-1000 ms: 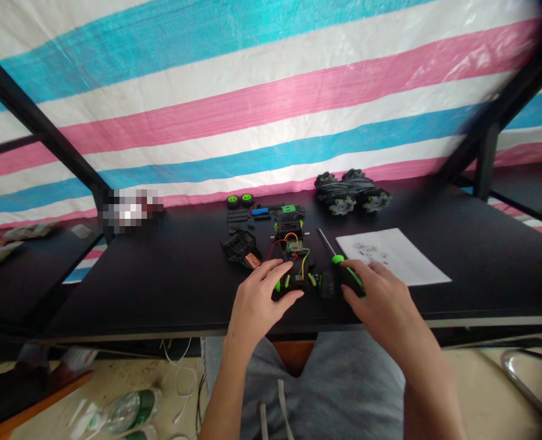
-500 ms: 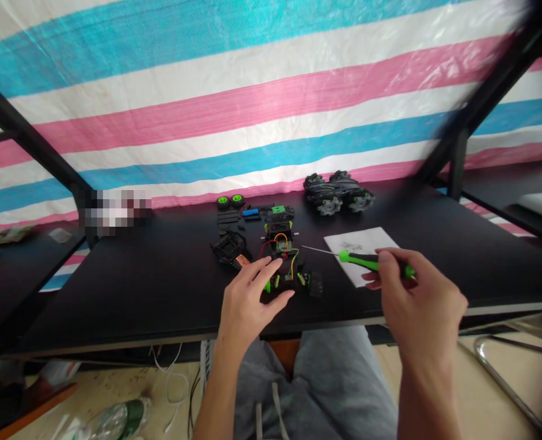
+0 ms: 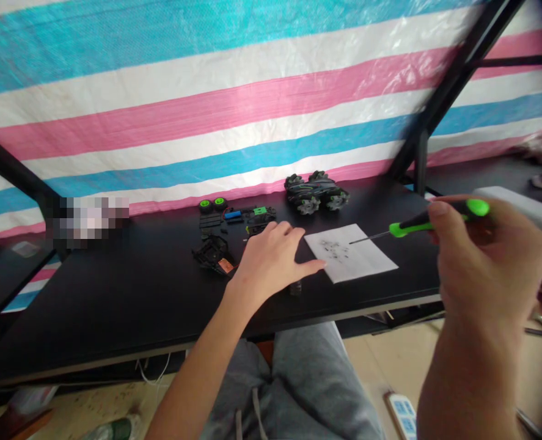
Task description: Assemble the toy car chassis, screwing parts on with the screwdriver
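My right hand (image 3: 486,256) is closed around the black and green handle of a screwdriver (image 3: 417,227). Its thin shaft points left, with the tip over a white sheet of paper (image 3: 371,253). Small dark pieces, perhaps screws (image 3: 333,249), lie scattered on that sheet. My left hand (image 3: 280,253) is open, its thumb held apart near the paper's left edge. It hovers over the partly built toy car, hiding most of it; one black wheel (image 3: 296,287) shows below the hand. I cannot tell whether the fingers touch anything.
A black toy car with chunky wheels (image 3: 316,193) stands at the back. Two green-hubbed wheels (image 3: 212,204), a blue battery (image 3: 233,214) and a black frame part (image 3: 213,253) lie left of my left hand. Metal posts (image 3: 420,159) and a striped sheet (image 3: 234,110) border the black table (image 3: 128,293).
The screwdriver has moved right and up, from beside the car to over the paper. My left hand has shifted right across the car. The view has turned to the right.
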`<state>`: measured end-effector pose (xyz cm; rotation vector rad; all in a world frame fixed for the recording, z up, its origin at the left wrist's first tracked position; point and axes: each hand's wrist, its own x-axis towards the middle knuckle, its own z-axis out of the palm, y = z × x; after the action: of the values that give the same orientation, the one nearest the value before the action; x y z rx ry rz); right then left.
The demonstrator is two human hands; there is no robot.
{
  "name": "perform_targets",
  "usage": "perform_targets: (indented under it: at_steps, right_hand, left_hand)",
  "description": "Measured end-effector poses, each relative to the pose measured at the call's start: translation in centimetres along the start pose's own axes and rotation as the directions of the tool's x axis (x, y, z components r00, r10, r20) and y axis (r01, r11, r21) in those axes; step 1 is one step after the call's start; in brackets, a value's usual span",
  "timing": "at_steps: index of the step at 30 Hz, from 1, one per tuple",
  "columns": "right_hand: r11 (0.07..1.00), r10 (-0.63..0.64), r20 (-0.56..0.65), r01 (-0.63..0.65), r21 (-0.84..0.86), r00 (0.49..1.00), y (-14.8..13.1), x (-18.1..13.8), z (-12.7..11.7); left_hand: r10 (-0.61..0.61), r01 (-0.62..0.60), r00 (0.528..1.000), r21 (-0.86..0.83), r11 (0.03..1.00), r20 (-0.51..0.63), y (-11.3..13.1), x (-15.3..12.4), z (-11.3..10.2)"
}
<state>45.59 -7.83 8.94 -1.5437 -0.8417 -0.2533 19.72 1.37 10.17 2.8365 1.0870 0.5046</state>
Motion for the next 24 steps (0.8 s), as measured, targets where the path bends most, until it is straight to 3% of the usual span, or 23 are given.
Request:
perform_targets:
  at_steps: [2, 4, 7, 15, 24]
  right_hand:
    - [0.998, -0.045, 0.060, 0.047, -0.044, 0.997, 0.0, 1.5, 0.2]
    - [0.994, -0.081, 0.117, 0.090, -0.068, 0.990, -0.1, 2.5, 0.6]
    - [0.992, -0.098, 0.188, 0.111, -0.058, 0.977, 0.0, 3.1, 0.8]
    - [0.991, -0.121, 0.289, 0.133, -0.025, 0.950, 0.7, 2.3, 0.6]
    - [0.990, -0.135, 0.324, 0.138, 0.012, 0.936, 0.5, 2.1, 0.9]
  left_hand:
    - [0.052, -0.056, 0.978, 0.015, 0.998, 0.202, 0.7, 3.4, -0.5]
    - [0.105, -0.127, 0.919, 0.033, 0.991, 0.380, 1.1, 5.9, -0.3]
    - [0.123, -0.162, 0.832, 0.026, 0.986, 0.542, 1.8, 7.7, 0.6]
    - [0.030, -0.099, 0.820, 0.090, 0.991, 0.572, 2.9, 8.1, 2.8]
    - [0.062, -0.095, 0.826, 0.029, 0.995, 0.560, 2.2, 8.1, 3.2]
